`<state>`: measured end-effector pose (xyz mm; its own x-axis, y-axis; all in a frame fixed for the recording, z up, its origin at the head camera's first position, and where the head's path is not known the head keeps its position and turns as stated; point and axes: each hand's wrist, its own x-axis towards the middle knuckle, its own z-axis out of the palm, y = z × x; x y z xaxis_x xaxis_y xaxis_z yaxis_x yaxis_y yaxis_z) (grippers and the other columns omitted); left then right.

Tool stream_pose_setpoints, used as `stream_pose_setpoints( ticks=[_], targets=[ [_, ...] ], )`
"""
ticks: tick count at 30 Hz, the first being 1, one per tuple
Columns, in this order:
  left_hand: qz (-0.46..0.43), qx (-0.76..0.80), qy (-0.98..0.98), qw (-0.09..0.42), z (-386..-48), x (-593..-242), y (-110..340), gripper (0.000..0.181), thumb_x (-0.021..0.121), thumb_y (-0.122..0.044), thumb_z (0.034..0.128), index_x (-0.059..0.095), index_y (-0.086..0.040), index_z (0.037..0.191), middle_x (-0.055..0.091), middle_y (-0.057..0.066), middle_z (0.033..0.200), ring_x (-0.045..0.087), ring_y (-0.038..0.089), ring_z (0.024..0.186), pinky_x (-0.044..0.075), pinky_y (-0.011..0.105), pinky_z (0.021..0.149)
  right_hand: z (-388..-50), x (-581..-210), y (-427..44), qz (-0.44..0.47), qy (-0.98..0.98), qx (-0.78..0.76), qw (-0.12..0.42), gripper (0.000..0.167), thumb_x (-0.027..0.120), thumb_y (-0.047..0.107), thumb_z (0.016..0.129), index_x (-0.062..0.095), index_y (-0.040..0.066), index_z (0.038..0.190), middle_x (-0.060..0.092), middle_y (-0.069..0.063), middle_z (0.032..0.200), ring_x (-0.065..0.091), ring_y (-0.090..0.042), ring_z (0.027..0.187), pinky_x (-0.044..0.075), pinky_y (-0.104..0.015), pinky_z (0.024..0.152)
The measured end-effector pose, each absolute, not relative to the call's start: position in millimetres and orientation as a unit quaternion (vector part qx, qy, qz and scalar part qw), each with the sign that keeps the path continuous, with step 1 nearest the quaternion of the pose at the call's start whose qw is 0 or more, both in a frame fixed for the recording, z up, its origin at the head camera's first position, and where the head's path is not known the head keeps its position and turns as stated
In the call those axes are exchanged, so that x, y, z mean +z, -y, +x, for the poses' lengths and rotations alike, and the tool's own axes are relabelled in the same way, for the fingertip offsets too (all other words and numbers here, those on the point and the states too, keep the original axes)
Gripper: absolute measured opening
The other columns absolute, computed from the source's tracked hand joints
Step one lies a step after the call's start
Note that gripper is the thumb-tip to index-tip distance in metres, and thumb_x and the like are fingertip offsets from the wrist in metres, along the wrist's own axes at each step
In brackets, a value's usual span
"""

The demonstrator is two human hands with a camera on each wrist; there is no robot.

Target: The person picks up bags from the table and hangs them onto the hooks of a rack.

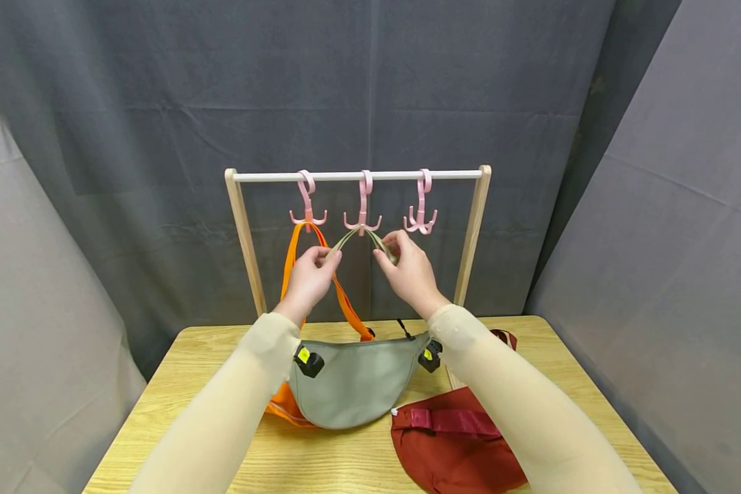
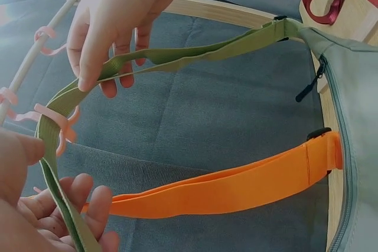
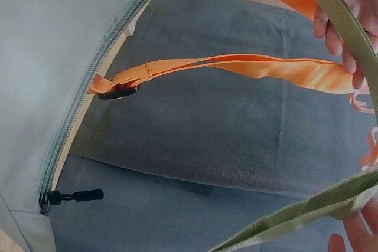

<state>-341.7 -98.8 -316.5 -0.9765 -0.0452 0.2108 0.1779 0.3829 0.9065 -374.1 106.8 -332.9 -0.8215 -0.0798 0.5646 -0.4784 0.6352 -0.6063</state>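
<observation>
A sage-green waist bag (image 1: 355,384) hangs by its olive strap (image 1: 347,238), whose top meets the prongs of the middle pink hook (image 1: 363,206). My left hand (image 1: 311,278) pinches the strap left of that hook. On the other side, my right hand (image 1: 409,271) pinches the strap between thumb and fingers. In the left wrist view, a pink prong crosses in front of the strap (image 2: 56,113). An orange strap (image 1: 346,302) loops over the left pink hook (image 1: 307,199); its orange bag (image 1: 290,408) is mostly hidden behind the green one.
The right pink hook (image 1: 420,206) hangs on the white rail (image 1: 259,178) of a wooden-sided rack (image 1: 474,233). A dark red bag (image 1: 457,446) lies on the wooden table (image 1: 321,466) under my right forearm. Grey cloth (image 1: 370,89) stands behind.
</observation>
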Motion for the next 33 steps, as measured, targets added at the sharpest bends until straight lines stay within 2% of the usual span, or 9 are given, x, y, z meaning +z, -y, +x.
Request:
stream_pose_setpoints(
  ticks=[10,16,24,33],
  targets=[
    [-0.070,-0.512,0.846,0.131,-333,-323,100,0.045,0.063,-0.031,0.1029,0.056,-0.008,0.141,0.063,0.015,0.120,0.059,0.030,0.096,0.051,0.041,0.086,-370,-337,-110,0.164,0.875,0.379,0.251,0.034,0.068,0.031,0.101,0.055,0.012,0.125,0.067,-0.010,0.117,0.066,-0.027,0.100,0.053,-0.046,0.090],
    [-0.088,-0.492,0.850,0.166,-329,-328,100,0.050,0.063,-0.028,0.1016,0.053,-0.006,0.146,0.058,0.017,0.130,0.059,0.031,0.104,0.052,0.045,0.094,-366,-340,-112,0.172,0.879,0.371,0.247,0.040,0.068,0.029,0.100,0.051,0.011,0.131,0.062,-0.011,0.120,0.063,-0.027,0.105,0.053,-0.047,0.094],
    [-0.101,-0.472,0.855,0.191,-321,-329,100,0.050,0.064,-0.024,0.1007,0.053,-0.007,0.146,0.057,0.016,0.131,0.059,0.032,0.109,0.051,0.045,0.097,-360,-341,-116,0.182,0.879,0.354,0.264,0.047,0.069,0.027,0.099,0.048,0.008,0.137,0.058,-0.013,0.129,0.061,-0.031,0.116,0.051,-0.049,0.100],
    [-0.093,-0.468,0.859,0.182,-313,-330,101,0.053,0.064,-0.026,0.1008,0.050,-0.009,0.149,0.053,0.015,0.141,0.057,0.032,0.116,0.049,0.048,0.105,-353,-342,-122,0.188,0.873,0.349,0.284,0.047,0.071,0.024,0.098,0.049,0.007,0.136,0.056,-0.012,0.131,0.059,-0.031,0.119,0.049,-0.050,0.102]
  ],
)
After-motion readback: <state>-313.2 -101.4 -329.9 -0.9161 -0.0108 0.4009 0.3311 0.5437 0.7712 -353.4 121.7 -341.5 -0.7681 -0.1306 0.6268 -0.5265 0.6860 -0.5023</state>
